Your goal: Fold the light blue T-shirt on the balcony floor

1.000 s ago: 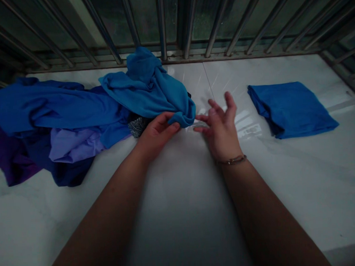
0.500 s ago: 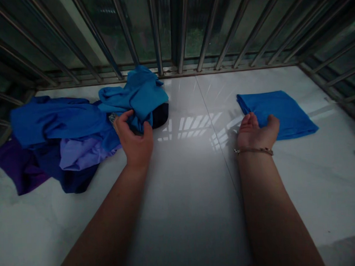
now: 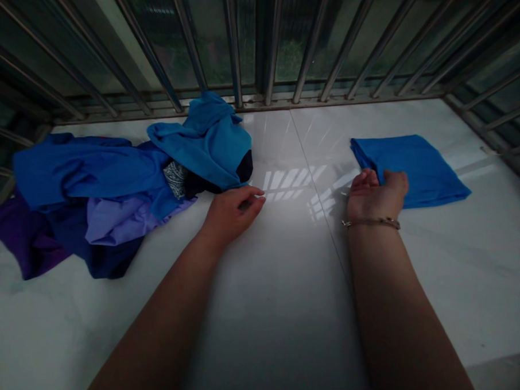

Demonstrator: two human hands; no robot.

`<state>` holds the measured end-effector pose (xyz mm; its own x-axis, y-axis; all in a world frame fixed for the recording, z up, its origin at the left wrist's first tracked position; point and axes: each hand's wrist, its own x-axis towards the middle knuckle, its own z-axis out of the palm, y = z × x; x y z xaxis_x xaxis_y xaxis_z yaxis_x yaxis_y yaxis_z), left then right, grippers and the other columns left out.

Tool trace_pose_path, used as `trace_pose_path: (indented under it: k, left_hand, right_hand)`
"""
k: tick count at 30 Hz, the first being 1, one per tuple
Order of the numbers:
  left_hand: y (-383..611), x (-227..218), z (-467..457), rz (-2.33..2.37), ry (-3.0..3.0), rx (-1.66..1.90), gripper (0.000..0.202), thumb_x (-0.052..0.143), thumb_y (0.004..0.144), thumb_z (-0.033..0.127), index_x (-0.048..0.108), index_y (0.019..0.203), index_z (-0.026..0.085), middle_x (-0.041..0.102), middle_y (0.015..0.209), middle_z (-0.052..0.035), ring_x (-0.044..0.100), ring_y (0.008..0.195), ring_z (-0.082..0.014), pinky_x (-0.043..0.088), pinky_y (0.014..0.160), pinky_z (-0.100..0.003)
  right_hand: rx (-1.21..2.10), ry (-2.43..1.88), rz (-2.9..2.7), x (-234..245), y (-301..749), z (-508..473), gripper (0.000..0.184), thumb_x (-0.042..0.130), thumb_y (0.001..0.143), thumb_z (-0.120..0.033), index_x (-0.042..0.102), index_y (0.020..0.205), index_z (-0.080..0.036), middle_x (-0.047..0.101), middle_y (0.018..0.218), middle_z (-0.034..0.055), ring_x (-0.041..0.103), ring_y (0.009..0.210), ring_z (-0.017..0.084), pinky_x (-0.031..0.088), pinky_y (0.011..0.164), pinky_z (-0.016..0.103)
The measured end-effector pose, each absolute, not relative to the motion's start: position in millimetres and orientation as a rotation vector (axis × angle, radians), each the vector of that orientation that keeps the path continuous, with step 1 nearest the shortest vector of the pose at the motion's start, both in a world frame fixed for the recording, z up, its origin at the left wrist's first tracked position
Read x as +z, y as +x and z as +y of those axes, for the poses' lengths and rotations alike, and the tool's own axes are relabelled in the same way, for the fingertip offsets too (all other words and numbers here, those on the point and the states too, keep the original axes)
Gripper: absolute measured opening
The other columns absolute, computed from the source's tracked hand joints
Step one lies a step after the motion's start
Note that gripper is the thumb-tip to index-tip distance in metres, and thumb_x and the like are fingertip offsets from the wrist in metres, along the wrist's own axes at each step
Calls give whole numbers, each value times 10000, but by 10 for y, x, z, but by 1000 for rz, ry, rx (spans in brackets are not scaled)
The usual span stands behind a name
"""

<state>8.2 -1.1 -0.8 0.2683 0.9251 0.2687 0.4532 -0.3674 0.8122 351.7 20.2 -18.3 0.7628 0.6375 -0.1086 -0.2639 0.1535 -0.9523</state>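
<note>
My left hand rests on the white tiled surface, fingers loosely curled and empty, just below a crumpled bright blue garment. That garment lies on top of a heap of blue and purple clothes at the left. My right hand, with a bracelet at the wrist, is curled against the near left edge of a folded blue cloth at the right, with fingers tucked at its edge.
A metal railing with slanted bars runs along the far edge and down the right side. A patterned grey cloth and a dark item peek from under the bright blue garment.
My left hand has let go of the bright blue garment and moved right onto the tile. My right hand moved from the middle to the folded cloth's edge.
</note>
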Motion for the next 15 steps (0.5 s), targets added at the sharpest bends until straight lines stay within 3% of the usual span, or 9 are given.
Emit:
trace_pose_path:
  k: [3,6,9,12,15]
  left_hand:
    - [100,-115,48,1330,1802,1012,311,783,1014,506,846,1209,272,880,1144,-93,795,1250,-345,588,1175,-520]
    - [96,-203,75,1431,1774,1057,630,830,983,501,696,1546,251,742,1563,-160,641,1533,-401,422,1359,-616]
    - [60,-257,98,1481,1772,1148,890,859,962,503,488,1734,262,494,1814,-176,476,1683,-397,316,1429,-606]
    - [26,-281,122,1499,1810,1202,933,841,980,528,420,1768,260,375,1879,-190,345,1759,-383,235,1459,-596]
    - [27,-255,125,1463,1885,1153,1034,872,950,579,371,1791,250,303,1902,-218,281,1781,-404,215,1454,-630]
  right_hand:
    - [522,-1240,-76,-59,3393,178,443,635,844,-334,549,1275,-382,645,1443,90,683,1315,350,682,967,601]
    - [464,-1274,18,65,3296,152,355,610,856,-301,571,1207,-338,631,1512,84,672,1375,287,665,989,508]
    - [420,-1306,-27,119,3252,143,375,577,899,-290,606,1271,-326,636,1537,71,695,1343,243,657,936,422]
    - [353,-1352,-236,117,3169,136,511,560,961,-280,608,1467,-334,640,1546,76,743,1215,232,648,832,378]
    - [431,-1333,-627,118,3001,71,434,674,1001,-383,729,1425,-309,748,1320,68,766,1015,214,643,790,345]
